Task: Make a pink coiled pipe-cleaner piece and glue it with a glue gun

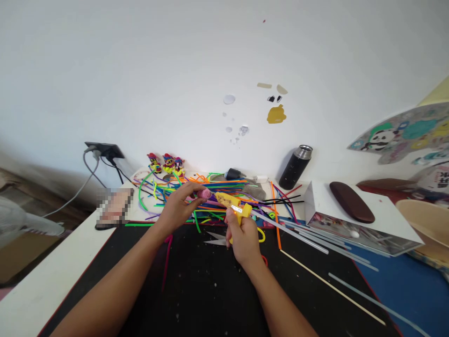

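A pink fuzzy piece [204, 193] sits just off the nozzle of the yellow hot glue gun [226, 200], pinched between the left hand's [180, 205] fingertips. The right hand [244, 236] is wrapped firmly around the gun's handle. A translucent glue stick [291, 232] extends from the gun's rear; scissors [219, 242] lie below it, colourful pipe cleaners [228, 184] behind it, and a black thermos [294, 168] stands beyond it to the right.

in the left hand [182, 206], a small piece [205, 193]; to its right, in the right hand [243, 236], a glue gun [228, 200]. beneath the right hand, on the mat [196, 290], scissors [218, 241]. along the mat's back edge, a heap of pipe cleaners [224, 183]. behind, by the wall [175, 93], figurines [168, 164] at left, a flask [295, 168] at right. farther right, a box [389, 224] with a case [351, 202] on top; before it, glue sticks [291, 233].
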A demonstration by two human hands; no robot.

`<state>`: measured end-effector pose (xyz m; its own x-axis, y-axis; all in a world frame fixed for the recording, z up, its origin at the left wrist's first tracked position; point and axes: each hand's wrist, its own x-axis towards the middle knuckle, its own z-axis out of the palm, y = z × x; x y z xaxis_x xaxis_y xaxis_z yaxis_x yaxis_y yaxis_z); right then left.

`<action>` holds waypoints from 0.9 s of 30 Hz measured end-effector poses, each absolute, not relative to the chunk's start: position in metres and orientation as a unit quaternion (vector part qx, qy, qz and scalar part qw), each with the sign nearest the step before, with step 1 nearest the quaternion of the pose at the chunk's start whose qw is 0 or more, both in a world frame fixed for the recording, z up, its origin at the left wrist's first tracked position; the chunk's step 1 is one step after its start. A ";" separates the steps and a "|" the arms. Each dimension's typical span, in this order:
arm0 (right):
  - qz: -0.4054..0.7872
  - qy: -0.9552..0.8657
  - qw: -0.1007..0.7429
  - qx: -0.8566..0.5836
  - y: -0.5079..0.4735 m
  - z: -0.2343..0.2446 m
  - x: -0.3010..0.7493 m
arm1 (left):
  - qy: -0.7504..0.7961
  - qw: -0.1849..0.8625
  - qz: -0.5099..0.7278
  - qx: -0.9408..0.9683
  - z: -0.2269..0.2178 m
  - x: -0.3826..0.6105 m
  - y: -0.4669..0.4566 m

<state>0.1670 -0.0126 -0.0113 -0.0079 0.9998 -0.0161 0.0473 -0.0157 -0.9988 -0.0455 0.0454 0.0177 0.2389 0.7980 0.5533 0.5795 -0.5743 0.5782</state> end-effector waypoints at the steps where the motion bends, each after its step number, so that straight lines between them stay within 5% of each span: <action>1: 0.496 -0.510 0.481 -0.512 -0.013 -0.011 0.167 | 0.444 0.126 0.431 0.775 0.018 -0.045 0.045; 27: 0.461 -0.559 0.465 -0.509 -0.017 -0.016 0.164 | 0.461 0.118 0.434 0.765 0.013 -0.050 0.048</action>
